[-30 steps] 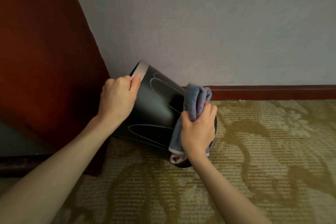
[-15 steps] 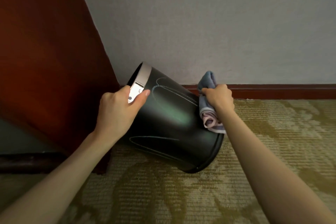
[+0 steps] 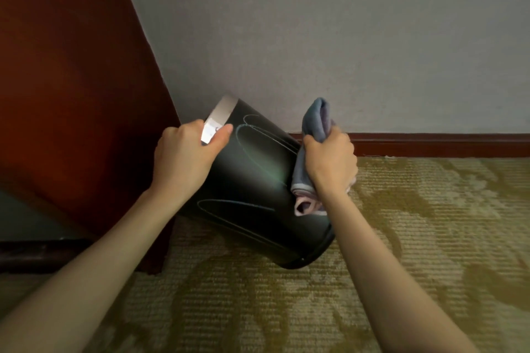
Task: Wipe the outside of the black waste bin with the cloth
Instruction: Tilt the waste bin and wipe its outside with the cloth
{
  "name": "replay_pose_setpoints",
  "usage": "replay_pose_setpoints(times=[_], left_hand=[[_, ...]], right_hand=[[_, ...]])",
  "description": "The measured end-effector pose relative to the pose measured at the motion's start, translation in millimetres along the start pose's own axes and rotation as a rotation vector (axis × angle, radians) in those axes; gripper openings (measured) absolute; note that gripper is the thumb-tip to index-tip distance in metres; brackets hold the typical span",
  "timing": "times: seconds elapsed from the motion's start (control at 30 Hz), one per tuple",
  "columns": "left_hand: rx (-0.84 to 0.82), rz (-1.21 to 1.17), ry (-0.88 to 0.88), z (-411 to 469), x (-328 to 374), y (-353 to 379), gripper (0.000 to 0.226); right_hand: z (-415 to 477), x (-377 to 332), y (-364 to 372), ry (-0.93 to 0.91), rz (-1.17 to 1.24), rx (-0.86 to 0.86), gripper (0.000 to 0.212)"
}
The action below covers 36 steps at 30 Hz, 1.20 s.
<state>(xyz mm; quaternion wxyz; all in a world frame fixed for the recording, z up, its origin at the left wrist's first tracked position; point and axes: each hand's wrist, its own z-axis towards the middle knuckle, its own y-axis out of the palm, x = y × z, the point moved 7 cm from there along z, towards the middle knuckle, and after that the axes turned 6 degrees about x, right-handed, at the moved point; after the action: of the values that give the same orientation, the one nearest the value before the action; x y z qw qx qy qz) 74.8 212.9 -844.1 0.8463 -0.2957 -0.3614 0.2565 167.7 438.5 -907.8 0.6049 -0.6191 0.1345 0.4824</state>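
Bin (image 3: 252, 180) tilted on carpet (image 3: 401, 238) by wall, left hand (image 3: 183, 157) clamped on rim, right hand (image 3: 329, 160) clutched cloth (image 3: 315, 120) against side.

right hand (image 3: 329, 160) | slid cloth (image 3: 311, 152) down bin (image 3: 252, 180) side since 0.5 s ago

A patterned olive-and-beige carpet (image 3: 401, 238) meets a dark wooden skirting board (image 3: 430, 145) below a plain grey wall (image 3: 315, 37). A reddish-brown wooden panel (image 3: 71, 80) rises at the left, touching the wall.
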Motion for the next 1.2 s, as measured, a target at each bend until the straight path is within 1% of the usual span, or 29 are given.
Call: replay_pose_setpoints(times=[0.07,0.13,0.2,0.27,0.33,0.37,0.47,0.53,0.6,0.7,0.8,0.87,0.97,1.1,1.2], left_hand=[[-0.001,0.013,-0.003,3.8,-3.0,0.3,0.052],[-0.035,0.005,-0.023,4.6,-8.3,1.1,0.053],[-0.083,-0.034,-0.039,1.9,-13.4,0.7,0.051],[-0.154,-0.106,-0.078,-2.8,-17.6,0.2,0.043],[-0.243,-0.175,-0.132,-6.7,-20.1,2.0,0.033],[-0.279,-0.189,-0.148,-7.6,-20.1,2.6,0.032],[-0.385,-0.223,-0.152,-5.9,-17.0,6.3,0.039],[-0.422,-0.242,-0.149,-5.8,-13.6,7.7,0.04],[-0.406,-0.275,-0.164,-6.8,-11.8,7.9,0.039],[-0.325,-0.349,-0.19,-10.2,-9.8,5.4,0.03],[-0.314,-0.366,-0.204,-11.3,-8.4,6.6,0.023],[-0.31,-0.367,-0.212,-9.1,-8.5,7.0,0.022],[-0.315,-0.379,-0.225,-7.3,-8.7,7.8,0.021],[-0.338,-0.387,-0.234,-10.9,-13.7,8.3,0.022],[-0.317,-0.366,-0.226,-11.9,-14.9,6.7,0.031]], right_hand=[[-17.0,-8.7,-5.0,-0.06,-0.005,0.086,0.036],[-37.5,-16.0,-7.9,-0.131,0.017,0.156,0.035],[-55.8,-19.9,-8.6,-0.188,0.053,0.191,0.034],[-64.9,-21.0,-9.6,-0.218,0.072,0.21,0.035],[-62.8,-21.3,-10.3,-0.23,0.08,0.199,0.033],[-58.8,-21.3,-10.0,-0.234,0.087,0.181,0.032],[-42.7,-21.1,-7.5,-0.245,0.113,0.117,0.029],[-35.7,-20.6,-6.2,-0.253,0.116,0.094,0.028],[-33.4,-19.4,-5.3,-0.254,0.112,0.09,0.028],[-37.7,-17.2,-5.1,-0.242,0.104,0.112,0.03],[-52.3,-14.7,-8.6,-0.219,0.094,0.191,0.033],[-71.0,-15.2,-10.2,-0.254,0.124,0.238,0.038],[-95.8,-15.4,-9.3,-0.32,0.177,0.262,0.042],[-94.7,-15.9,-9.0,-0.321,0.261,0.235,0.038],[-77.6,-17.6,-7.3,-0.261,0.308,0.151,0.031]])
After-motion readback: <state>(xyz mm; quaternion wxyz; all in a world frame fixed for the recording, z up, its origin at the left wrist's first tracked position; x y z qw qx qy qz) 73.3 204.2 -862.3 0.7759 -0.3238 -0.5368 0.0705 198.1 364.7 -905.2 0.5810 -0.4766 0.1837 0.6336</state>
